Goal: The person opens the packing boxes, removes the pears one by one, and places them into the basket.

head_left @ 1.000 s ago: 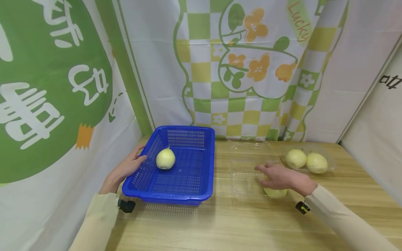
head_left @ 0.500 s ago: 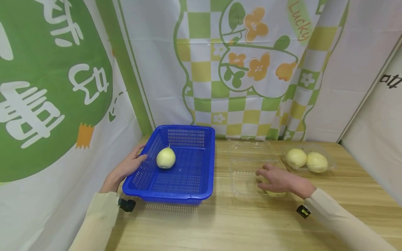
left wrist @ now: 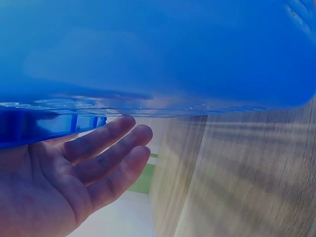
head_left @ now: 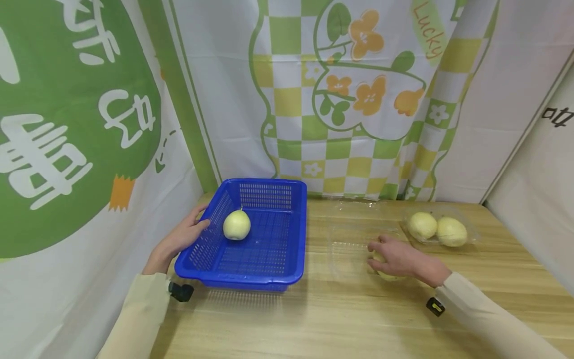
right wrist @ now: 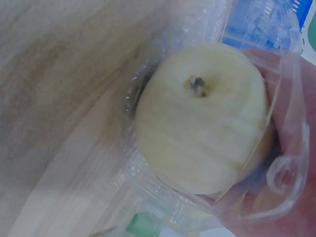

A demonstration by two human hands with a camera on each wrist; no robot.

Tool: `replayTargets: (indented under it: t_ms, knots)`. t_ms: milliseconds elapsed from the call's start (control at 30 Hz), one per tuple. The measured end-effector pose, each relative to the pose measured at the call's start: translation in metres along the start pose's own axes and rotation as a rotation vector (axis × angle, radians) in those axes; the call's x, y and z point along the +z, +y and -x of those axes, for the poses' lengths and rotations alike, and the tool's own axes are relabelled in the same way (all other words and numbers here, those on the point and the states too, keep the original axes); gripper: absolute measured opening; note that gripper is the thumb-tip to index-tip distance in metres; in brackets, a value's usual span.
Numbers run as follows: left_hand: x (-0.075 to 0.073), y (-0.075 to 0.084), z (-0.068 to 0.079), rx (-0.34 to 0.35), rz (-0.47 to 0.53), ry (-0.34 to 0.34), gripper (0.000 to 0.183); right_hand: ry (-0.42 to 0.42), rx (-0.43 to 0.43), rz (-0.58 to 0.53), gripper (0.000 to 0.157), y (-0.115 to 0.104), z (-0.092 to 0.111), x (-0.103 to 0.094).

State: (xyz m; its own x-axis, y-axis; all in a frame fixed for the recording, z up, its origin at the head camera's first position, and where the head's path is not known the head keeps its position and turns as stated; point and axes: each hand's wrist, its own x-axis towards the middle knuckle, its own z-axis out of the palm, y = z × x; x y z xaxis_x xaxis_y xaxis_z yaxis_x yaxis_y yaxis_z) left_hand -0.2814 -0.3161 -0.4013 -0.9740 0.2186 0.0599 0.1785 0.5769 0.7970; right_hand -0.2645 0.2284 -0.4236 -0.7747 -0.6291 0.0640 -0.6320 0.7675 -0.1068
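On the left, a blue plastic basket holds one pale yellow pear. My left hand holds its left rim, the thumb over the edge. In the left wrist view, several loosely extended fingers lie below the rim; the thumb is hidden. To the right lies an opened clear plastic clamshell box. My right hand grips a pear at the box's right side. In the right wrist view, that pear shows its stem end behind the clear plastic wall, with the hand around its far side.
A second clear plastic box with two pears sits at the back right of the wooden table. Printed cloth curtains hang at the back and sides.
My right hand has settled further over the pear and its fingers have curled round it. The pear is more covered than before. My left hand and the basket stay put.
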Motion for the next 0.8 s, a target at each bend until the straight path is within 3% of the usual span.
replayTargets:
  t_ms: [500,800]
  knots:
    - [0.001,0.001,0.001,0.018,0.007,-0.019,0.054,0.024,-0.042,0.027,0.014,0.0,0.0,0.001]
    - [0.0,0.0,0.001,0.002,0.001,-0.012,0.055,-0.069,-0.024,0.015,0.009,0.002,-0.008,-0.015]
